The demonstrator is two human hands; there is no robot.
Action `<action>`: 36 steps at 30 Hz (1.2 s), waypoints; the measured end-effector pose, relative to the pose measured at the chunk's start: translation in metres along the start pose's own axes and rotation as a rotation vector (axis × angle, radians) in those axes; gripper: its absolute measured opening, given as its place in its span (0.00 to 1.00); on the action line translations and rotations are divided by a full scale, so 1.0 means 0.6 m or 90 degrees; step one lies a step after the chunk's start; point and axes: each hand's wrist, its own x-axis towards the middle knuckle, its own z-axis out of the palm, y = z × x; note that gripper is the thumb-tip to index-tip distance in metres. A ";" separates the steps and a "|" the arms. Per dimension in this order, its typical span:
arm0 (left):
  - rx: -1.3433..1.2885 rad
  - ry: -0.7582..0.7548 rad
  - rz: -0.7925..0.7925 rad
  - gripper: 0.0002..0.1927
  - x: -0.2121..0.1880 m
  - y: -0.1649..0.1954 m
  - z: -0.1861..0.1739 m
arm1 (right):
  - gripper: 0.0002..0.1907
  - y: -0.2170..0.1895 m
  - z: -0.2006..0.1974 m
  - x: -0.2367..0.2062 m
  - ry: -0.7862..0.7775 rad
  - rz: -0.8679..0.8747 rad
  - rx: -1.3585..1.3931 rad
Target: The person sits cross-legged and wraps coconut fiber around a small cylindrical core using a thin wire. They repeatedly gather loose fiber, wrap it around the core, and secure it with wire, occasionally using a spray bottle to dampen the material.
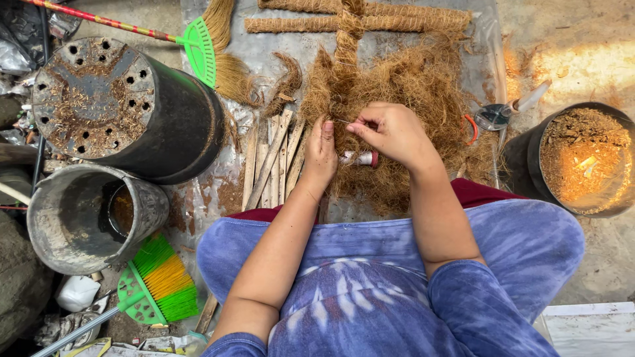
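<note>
- Left hand (320, 153) presses flat on the coconut fibre pile (403, 86).
- Right hand (391, 132) pinches fibre strands.
- Wooden sticks (272, 162) lie just beside the left hand.

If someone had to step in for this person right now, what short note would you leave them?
Left hand: flat, pressing on the near edge of the coconut fibre pile.
Right hand: fingers pinched on a tuft of the same fibre.
Around them: a bundle of wooden sticks lies just left of the left hand; a small white tube sits in the fibre below the right hand; fibre-wrapped poles lie crossed at the far end of the sheet.
Done: several poles already wrapped in fibre.
Left: the loose pile is large and the sticks are bare.
</note>
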 end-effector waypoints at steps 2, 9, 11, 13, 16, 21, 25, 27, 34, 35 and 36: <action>0.074 -0.033 -0.035 0.33 -0.001 0.020 -0.003 | 0.10 -0.022 -0.009 -0.010 -0.012 0.068 0.129; 0.257 -0.050 0.091 0.26 -0.022 0.078 0.011 | 0.05 -0.022 0.004 -0.023 0.041 -0.095 0.264; 0.226 -0.047 0.060 0.26 -0.021 0.075 0.009 | 0.05 -0.002 -0.006 -0.024 0.057 -0.068 0.282; 0.149 -0.060 -0.044 0.25 -0.017 0.064 0.001 | 0.06 0.013 -0.007 -0.027 0.058 -0.023 0.288; 0.087 -0.044 0.018 0.24 -0.016 0.044 0.000 | 0.08 0.030 -0.003 -0.030 0.052 0.050 0.269; -0.187 -0.101 0.064 0.27 -0.013 0.016 0.011 | 0.17 0.058 0.020 -0.027 -0.033 0.137 0.294; -0.328 -0.193 0.091 0.31 -0.017 0.008 0.007 | 0.17 0.084 0.024 -0.019 -0.122 0.117 0.404; -0.363 -0.190 0.020 0.31 -0.020 0.007 0.010 | 0.16 0.092 0.022 -0.019 -0.157 0.128 0.343; -0.363 -0.125 -0.099 0.17 -0.017 0.016 0.032 | 0.18 0.065 0.026 -0.035 -0.083 0.104 0.361; -0.329 -0.124 -0.088 0.17 -0.017 0.018 0.030 | 0.17 0.061 0.017 -0.039 -0.050 0.096 0.327; -0.296 -0.123 -0.077 0.17 -0.018 0.020 0.029 | 0.16 0.056 0.009 -0.043 -0.017 0.088 0.292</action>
